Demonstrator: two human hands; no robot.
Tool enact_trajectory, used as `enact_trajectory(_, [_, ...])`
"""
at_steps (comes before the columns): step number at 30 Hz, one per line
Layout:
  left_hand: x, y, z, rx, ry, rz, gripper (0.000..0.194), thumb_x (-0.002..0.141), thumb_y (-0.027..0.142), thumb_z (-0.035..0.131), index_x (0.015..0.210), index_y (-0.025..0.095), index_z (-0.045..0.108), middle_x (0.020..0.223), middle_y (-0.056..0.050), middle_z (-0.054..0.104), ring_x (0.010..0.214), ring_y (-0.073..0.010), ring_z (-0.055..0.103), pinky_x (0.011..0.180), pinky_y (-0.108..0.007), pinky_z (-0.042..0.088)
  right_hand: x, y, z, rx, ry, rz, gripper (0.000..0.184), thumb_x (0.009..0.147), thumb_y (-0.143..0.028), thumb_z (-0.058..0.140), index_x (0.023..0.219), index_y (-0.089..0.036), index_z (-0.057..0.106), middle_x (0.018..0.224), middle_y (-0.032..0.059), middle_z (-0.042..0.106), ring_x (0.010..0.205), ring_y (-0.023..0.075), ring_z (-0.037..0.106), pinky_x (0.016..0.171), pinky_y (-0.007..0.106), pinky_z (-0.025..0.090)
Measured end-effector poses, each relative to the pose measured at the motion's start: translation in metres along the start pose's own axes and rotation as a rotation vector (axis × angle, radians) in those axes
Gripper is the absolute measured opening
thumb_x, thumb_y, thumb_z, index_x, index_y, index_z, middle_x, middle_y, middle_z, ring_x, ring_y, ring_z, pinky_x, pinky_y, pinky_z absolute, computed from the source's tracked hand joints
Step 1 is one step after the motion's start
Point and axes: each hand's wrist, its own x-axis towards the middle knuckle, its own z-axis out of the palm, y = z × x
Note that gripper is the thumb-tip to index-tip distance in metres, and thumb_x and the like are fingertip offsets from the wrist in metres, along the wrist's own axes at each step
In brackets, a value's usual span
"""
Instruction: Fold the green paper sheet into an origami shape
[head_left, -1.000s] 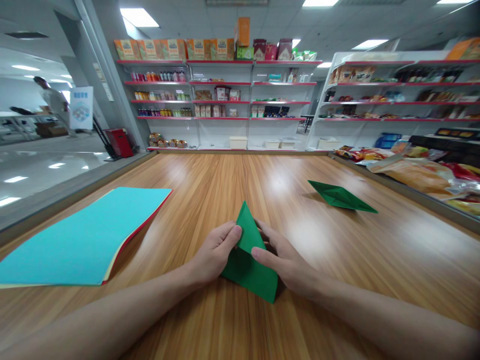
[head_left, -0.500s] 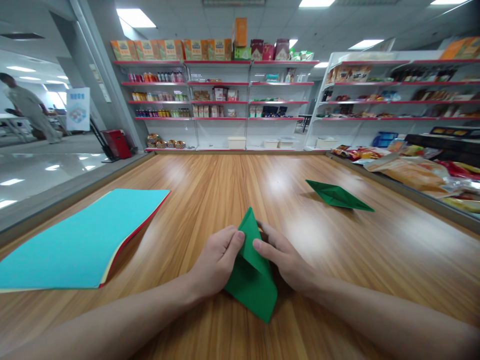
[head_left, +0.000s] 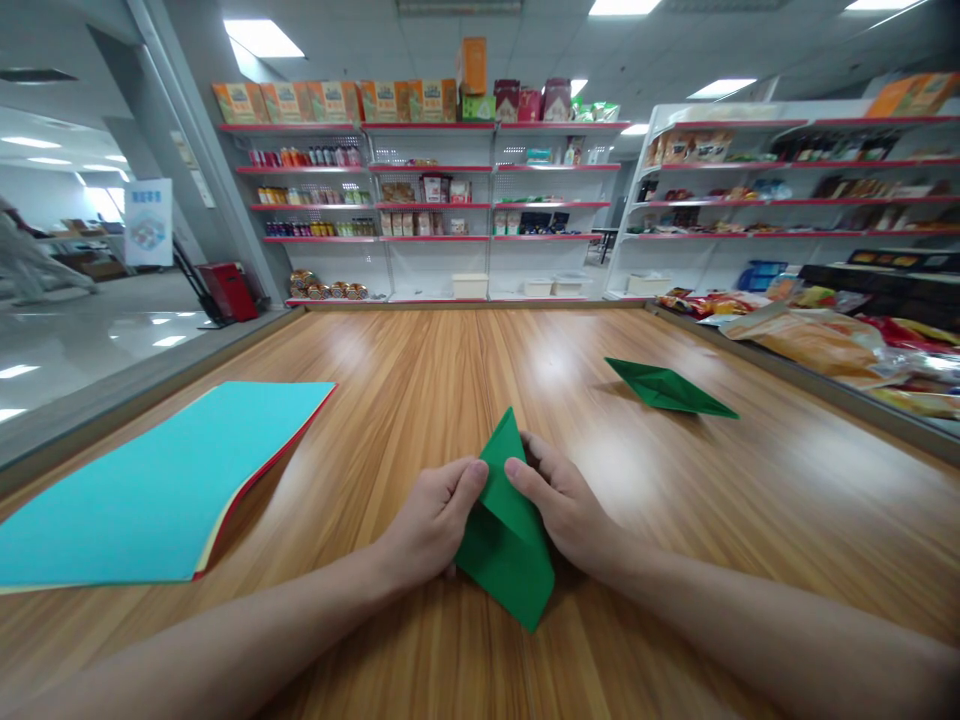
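Observation:
A folded sheet of green paper (head_left: 510,560) is held between my two hands, low over the middle of the table, its pointed end away from me. My left hand (head_left: 435,515) pinches its left edge, thumb on top. On the opposite side my right hand (head_left: 566,505) grips it, thumb lying on the upper face and fingers tucked behind. The fingertips under the paper are hidden. Further off to the right, a folded green paper boat (head_left: 667,388) rests on the table, apart from both hands.
At the left lies a stack of coloured paper (head_left: 180,480), turquoise on top with red and cream edges below. A raised rim borders the wooden table (head_left: 420,370). Packaged snacks (head_left: 817,340) lie beyond the right rim, and stocked shelves (head_left: 435,237) stand behind.
Both hands have shifted a little along with the green paper, and my right thumb has moved up nearer its pointed end. A person in the left background has walked further left.

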Motion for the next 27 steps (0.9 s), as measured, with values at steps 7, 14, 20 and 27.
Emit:
enact_trajectory(7, [-0.0007, 0.001, -0.0024, 0.119, 0.066, 0.209, 0.041, 0.094, 0.048, 0.041, 0.065, 0.019, 0.039, 0.059, 0.005, 0.034, 0.054, -0.0106, 0.036, 0.049, -0.022, 0.03, -0.0018, -0.0022, 0.0004, 0.046, -0.068, -0.022, 0.027, 0.089, -0.043, 0.054, 0.098, -0.018, 0.049, 0.081, 0.0, 0.053, 0.067, 0.0111, 0.051, 0.057, 0.023, 0.043])
enact_trajectory(14, [-0.003, -0.0015, -0.0057, 0.121, 0.047, 0.248, 0.04, 0.095, 0.044, 0.041, 0.064, 0.019, 0.037, 0.06, 0.004, 0.032, 0.054, -0.0103, 0.034, 0.049, -0.023, 0.027, -0.002, -0.0015, 0.0007, 0.007, -0.083, -0.059, 0.027, 0.09, -0.04, 0.054, 0.107, -0.018, 0.05, 0.095, 0.0042, 0.059, 0.081, 0.0145, 0.058, 0.071, 0.028, 0.049])
enact_trajectory(20, [-0.0028, -0.0026, -0.0061, 0.1, 0.021, 0.235, 0.04, 0.094, 0.044, 0.042, 0.064, 0.019, 0.038, 0.06, 0.004, 0.034, 0.054, -0.0106, 0.035, 0.049, -0.023, 0.028, -0.0018, 0.0012, -0.0005, 0.003, -0.086, -0.058, 0.026, 0.09, -0.039, 0.055, 0.106, -0.018, 0.05, 0.097, 0.0048, 0.059, 0.082, 0.0145, 0.06, 0.071, 0.027, 0.05])
enact_trajectory(27, [-0.0029, -0.0029, -0.0063, 0.083, 0.017, 0.23, 0.04, 0.094, 0.045, 0.043, 0.064, 0.019, 0.04, 0.06, 0.004, 0.036, 0.054, -0.0106, 0.036, 0.049, -0.023, 0.029, -0.0019, 0.0012, -0.0002, 0.009, -0.091, -0.047, 0.029, 0.089, -0.04, 0.056, 0.106, -0.018, 0.049, 0.097, 0.0049, 0.06, 0.083, 0.0151, 0.059, 0.071, 0.028, 0.049])
